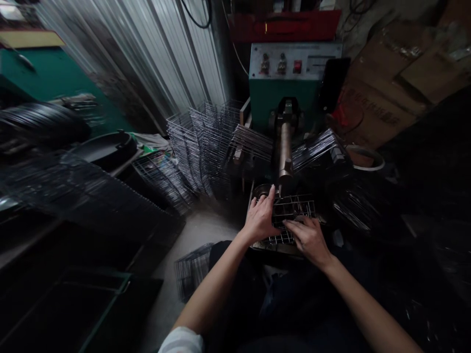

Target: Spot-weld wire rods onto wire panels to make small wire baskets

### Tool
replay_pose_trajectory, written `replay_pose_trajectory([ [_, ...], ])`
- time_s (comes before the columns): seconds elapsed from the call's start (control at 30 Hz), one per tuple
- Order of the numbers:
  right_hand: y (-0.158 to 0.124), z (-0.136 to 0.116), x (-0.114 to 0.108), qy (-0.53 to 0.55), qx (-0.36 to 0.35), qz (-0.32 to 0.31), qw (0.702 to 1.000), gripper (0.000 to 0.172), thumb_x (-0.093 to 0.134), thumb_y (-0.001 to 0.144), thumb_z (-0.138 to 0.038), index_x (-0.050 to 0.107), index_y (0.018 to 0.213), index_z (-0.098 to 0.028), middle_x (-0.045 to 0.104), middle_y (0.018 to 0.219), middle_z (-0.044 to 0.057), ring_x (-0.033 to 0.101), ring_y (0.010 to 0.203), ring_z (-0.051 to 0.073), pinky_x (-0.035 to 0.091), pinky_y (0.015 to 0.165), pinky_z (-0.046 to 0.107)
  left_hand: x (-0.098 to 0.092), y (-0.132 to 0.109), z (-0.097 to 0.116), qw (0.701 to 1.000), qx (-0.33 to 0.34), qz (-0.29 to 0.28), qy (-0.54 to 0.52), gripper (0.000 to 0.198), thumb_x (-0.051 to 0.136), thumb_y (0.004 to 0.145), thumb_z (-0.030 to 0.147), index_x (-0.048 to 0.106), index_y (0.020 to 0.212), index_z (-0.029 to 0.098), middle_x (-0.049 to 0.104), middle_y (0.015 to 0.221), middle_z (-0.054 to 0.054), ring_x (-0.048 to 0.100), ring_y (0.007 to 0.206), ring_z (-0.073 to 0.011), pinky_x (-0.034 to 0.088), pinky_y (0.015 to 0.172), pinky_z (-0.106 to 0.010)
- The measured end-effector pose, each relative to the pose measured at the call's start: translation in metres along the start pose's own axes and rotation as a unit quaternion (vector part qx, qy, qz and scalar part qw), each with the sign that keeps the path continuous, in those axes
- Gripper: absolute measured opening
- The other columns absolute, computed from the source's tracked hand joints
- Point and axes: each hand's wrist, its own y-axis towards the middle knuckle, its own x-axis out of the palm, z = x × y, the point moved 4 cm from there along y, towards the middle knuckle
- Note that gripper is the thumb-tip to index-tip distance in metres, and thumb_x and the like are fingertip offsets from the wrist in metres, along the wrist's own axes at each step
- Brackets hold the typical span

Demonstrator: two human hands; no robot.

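A small wire rack (292, 203) of crossed metal rods lies below the electrode tip of a spot-welding machine (285, 142). At the rack's left side is my left hand (260, 218), its fingers apart and pointing up toward the tip. My right hand (309, 238) is at the near right part of the rack, fingers bent and closed on its wires. Its palm hides some of the grid. Bundles of straight metal rods (253, 142) lie left and right of the machine's arm.
Stacked wire racks (202, 147) stand to the left, with another rack (193, 269) on the floor. The control panel (294, 61) has knobs and a red switch. A phone-like black slab (334, 83) is beside it. Cardboard boxes (386, 103) and a round tub (364, 157) are at right.
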Motion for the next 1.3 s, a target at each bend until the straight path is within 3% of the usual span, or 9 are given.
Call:
replay_pose_trajectory([
  [0.37,0.020,0.011,0.004,-0.024,-0.003,-0.008,1.000,0.038,0.053,0.095,-0.009,0.066,0.126,-0.024,0.074,0.117,0.005,0.059,0.107,0.024,0.035,0.088,0.039,-0.003,0.021,-0.010,1.000,0.004,-0.006,0.020,0.142,0.083,0.057,0.037,-0.018,0.155,0.022,0.050,0.147,-0.014,0.038,0.142,-0.0384,0.026,0.117,-0.058],
  [0.57,0.026,0.011,0.000,-0.082,0.020,0.019,0.996,0.024,0.056,0.097,-0.016,0.067,0.118,-0.022,0.074,0.110,0.006,0.058,0.099,0.023,0.033,0.085,0.038,-0.006,0.030,-0.011,0.999,0.006,-0.005,0.031,0.143,0.083,0.056,0.041,-0.016,0.156,0.020,0.052,0.144,-0.015,0.042,0.138,-0.0382,0.029,0.114,-0.056],
  [0.7,0.043,0.020,0.002,-0.131,0.068,0.044,0.988,0.009,0.061,0.095,-0.026,0.067,0.100,-0.020,0.070,0.097,0.007,0.055,0.094,0.024,0.033,0.082,0.036,-0.013,0.048,-0.017,0.999,-0.005,-0.004,0.050,0.142,0.083,0.057,0.048,-0.014,0.156,0.016,0.054,0.140,-0.018,0.049,0.132,-0.0373,0.032,0.112,-0.055],
  [0.97,0.053,0.032,0.004,-0.145,0.104,0.055,0.982,0.017,0.060,0.096,-0.036,0.065,0.094,-0.019,0.066,0.097,0.009,0.052,0.096,0.025,0.032,0.083,0.037,-0.016,0.063,-0.028,0.998,0.009,-0.002,0.063,0.142,0.084,0.056,0.047,-0.013,0.156,0.018,0.059,0.134,-0.016,0.051,0.128,-0.0376,0.034,0.109,-0.055],
  [1.3,0.076,0.050,0.001,-0.128,0.104,0.033,0.986,0.012,0.055,0.098,-0.026,0.066,0.097,-0.021,0.065,0.098,0.007,0.052,0.097,0.024,0.030,0.084,0.037,-0.031,0.089,-0.040,0.997,-0.009,-0.019,0.074,0.138,0.083,0.056,0.044,-0.008,0.157,0.017,0.063,0.130,-0.016,0.058,0.122,-0.0361,0.043,0.102,-0.048],
])
